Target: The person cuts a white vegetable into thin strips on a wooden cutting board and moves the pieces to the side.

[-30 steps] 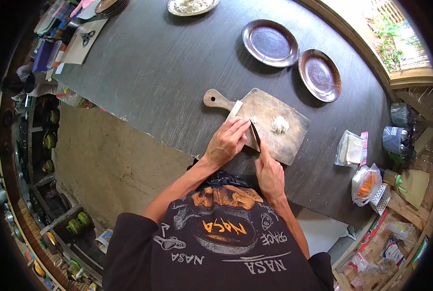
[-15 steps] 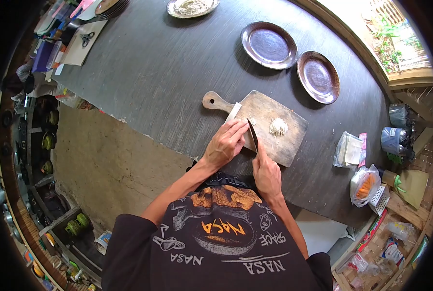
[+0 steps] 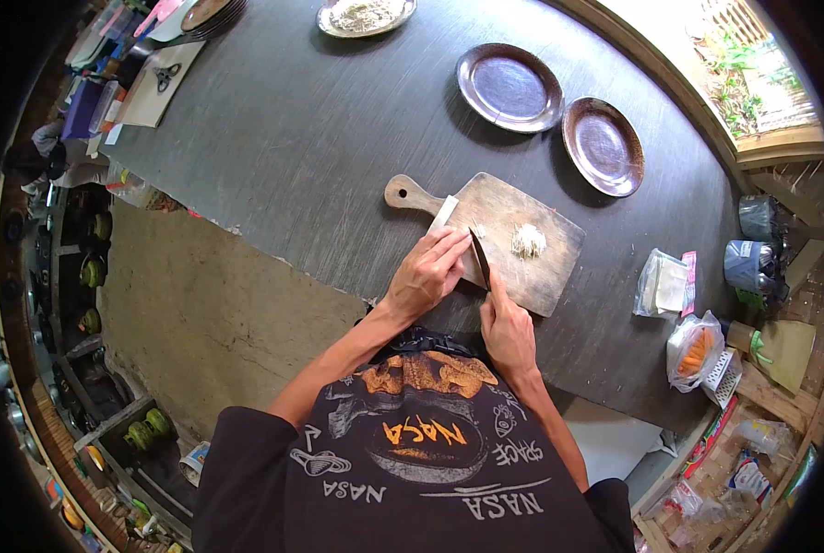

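A wooden cutting board [image 3: 545, 276] with a handle lies on the dark table in front of me. My left hand [image 3: 427, 274] presses a flat white strip [image 3: 444, 213] against the board, its fingers bent close together over it. My right hand [image 3: 509, 334] is wrapped round the handle of a knife [image 3: 480, 252]. The dark blade points away from me, right beside my left fingertips at the strip's near end. To the right of the blade sits a small heap of thin white shreds [image 3: 528, 241]. My left fingers hide part of the strip.
Beyond the board are two brown oval plates [image 3: 604, 147], [image 3: 509, 88] and a plate of white shreds or powder [image 3: 366, 16]. At right lie a plastic packet [image 3: 663, 284], a bag of orange pieces [image 3: 696, 352] and a grater [image 3: 723, 378]. Scissors [image 3: 165, 77] rest at far left.
Both hands, the knife and the strip keep nearly the same places. The whole view has shifted very slightly.
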Demonstrator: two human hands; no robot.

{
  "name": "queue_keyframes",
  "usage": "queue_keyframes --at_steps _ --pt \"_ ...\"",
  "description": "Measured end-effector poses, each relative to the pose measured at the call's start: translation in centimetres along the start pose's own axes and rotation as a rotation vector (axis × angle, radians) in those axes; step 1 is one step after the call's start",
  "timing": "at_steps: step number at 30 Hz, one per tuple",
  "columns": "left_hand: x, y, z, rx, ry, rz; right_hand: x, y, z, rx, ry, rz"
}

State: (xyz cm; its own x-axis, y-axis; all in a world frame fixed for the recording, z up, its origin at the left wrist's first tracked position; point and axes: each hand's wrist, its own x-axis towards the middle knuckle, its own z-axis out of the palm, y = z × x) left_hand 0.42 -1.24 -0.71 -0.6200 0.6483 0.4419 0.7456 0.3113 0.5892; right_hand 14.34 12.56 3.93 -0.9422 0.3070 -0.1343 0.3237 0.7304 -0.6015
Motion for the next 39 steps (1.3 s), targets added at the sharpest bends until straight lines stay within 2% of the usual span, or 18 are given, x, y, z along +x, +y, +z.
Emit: queue_keyframes --at_steps 6,8,14,21,24,26,39 --pt "0.1 0.1 -0.1 0.002 0.011 -0.002 0.1 0.3 0.5 -0.03 0.029 -0.011" --pt "0.2 0.1 -0.1 0.004 0.008 -0.004 0.2 -0.2 -0.1 -0.065 -0.022 0.049" --pt "0.4 0.3 -0.4 -0.002 -0.011 -0.011 -1.5 0.1 -0.8 -0.036 -0.076 0.05" --pt "0.0 -0.1 -0.1 -0.014 -0.011 -0.021 0.1 0.4 0.1 0.017 -0.006 -0.006" --pt "0.0 0.0 -0.1 -0.015 -0.015 -0.024 0.3 -0.1 0.0 0.002 -0.028 0.018" --pt "0.0 0.0 -0.1 -0.008 -0.006 -0.019 0.3 -1.1 -0.5 -0.07 -0.066 0.107" --pt "0.1 -0.1 -0.4 0.03 -0.051 0.02 0.0 0.3 0.0 -0.009 -0.001 -0.004"
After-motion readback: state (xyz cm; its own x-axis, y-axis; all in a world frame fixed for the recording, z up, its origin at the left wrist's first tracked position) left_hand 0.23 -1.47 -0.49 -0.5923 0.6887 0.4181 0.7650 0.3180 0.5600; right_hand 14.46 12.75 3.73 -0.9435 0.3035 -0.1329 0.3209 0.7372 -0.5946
